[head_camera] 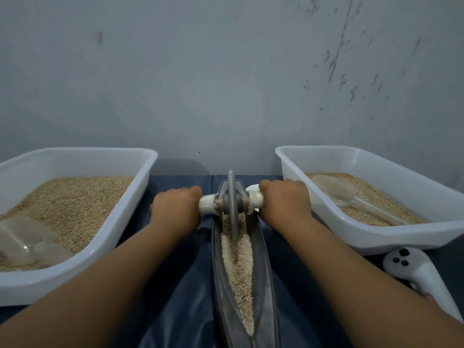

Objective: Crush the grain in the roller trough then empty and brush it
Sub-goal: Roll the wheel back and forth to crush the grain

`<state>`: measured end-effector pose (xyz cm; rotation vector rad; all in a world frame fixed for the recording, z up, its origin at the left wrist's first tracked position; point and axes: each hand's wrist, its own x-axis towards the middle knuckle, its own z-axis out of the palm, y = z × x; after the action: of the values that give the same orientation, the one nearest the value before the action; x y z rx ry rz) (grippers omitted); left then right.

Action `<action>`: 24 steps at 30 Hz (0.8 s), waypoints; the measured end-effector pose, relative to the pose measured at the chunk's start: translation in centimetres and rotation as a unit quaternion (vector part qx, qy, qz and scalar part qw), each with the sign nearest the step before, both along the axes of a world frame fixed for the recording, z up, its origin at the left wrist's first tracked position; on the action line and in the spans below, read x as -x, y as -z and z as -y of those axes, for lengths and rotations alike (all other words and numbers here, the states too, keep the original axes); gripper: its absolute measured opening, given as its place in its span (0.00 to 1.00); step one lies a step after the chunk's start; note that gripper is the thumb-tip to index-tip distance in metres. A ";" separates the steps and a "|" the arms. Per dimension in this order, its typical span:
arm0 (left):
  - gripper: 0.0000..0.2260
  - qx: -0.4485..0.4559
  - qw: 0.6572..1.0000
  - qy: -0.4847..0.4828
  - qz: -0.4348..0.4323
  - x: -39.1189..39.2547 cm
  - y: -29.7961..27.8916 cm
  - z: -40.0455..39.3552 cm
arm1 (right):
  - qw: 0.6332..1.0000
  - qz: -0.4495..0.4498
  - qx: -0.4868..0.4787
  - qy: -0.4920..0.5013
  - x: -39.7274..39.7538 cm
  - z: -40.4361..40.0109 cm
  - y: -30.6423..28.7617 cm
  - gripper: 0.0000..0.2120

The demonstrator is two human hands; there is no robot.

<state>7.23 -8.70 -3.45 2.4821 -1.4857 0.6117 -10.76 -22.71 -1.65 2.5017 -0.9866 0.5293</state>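
Fingers [175, 197] hidden round axle [208, 204]; trough [263, 285] near end cropped.

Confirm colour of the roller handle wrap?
White wrap on both handle ends, beside the grey wheel; head view.

At 9 and 3 o'clock, two white tubs [140, 182] [326, 217] carry tan grain [75, 204]. Centre, a dark grey trough [263, 285] shows pale beige grain [238, 267] under a grey wheel [232, 197] with white handles [208, 204]. The worktop [185, 285] cloth is navy; the wall [200, 71] is blue-grey, dark-flecked at 2 o'clock.
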 end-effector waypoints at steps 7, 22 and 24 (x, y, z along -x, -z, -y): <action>0.12 -0.006 0.999 0.038 0.039 4.1 0.0 -5.7 | 0.995 -0.035 -0.087 -0.028 5.4 -5.1 -0.5 0.07; 0.12 -0.024 0.998 0.021 0.053 3.2 -0.1 -3.9 | 0.994 -0.032 -0.107 0.004 4.2 -3.7 0.1 0.07; 0.11 -0.023 0.999 0.014 0.026 1.8 -0.4 -2.0 | 0.995 -0.027 -0.096 0.008 2.0 -1.6 -0.1 0.06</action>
<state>5.46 -6.72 -3.06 2.4946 -1.5674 0.6483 -12.73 -21.07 -1.57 2.6575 -1.0820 0.3752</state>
